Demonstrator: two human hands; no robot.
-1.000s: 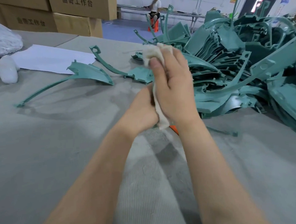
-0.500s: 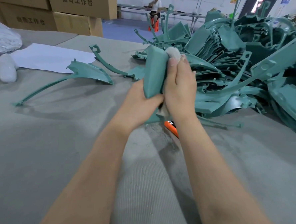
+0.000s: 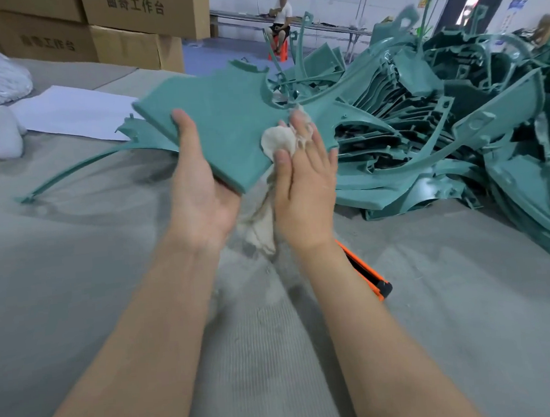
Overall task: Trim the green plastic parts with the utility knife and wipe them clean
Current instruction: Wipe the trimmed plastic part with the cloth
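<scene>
Left hand [image 3: 198, 193] palm-up, gripping one part [image 3: 229, 114]; right hand [image 3: 304, 187] flat, pressing one rag [image 3: 277, 140] on it, thumb seemingly pinching; one knife [image 3: 364, 270] nearby

On the grey ribbed counter [image 3: 78, 284] I see a heap of green plastic parts [image 3: 439, 127] at right, an orange utility knife [image 3: 368, 276] before it, a curved green part [image 3: 103, 157] at left, and a white paper sheet [image 3: 74, 111] behind.
</scene>
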